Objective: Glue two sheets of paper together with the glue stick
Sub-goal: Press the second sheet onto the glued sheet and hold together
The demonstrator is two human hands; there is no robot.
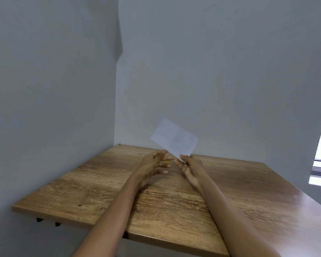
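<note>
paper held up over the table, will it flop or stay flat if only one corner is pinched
The paper probably droops if tilted: it looks thin. Now it stands almost flat from the right hand pinching its lower corner, so it seems light. The left hand appears to touch its edge.

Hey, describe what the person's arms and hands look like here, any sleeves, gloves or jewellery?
Both forearms are bare, with no sleeves in view up to the frame edge. The left hand and right hand wear no gloves. No watch, bracelet or ring is visible, though the fingers are somewhat blurred, so a thin ring could go unseen.
</note>
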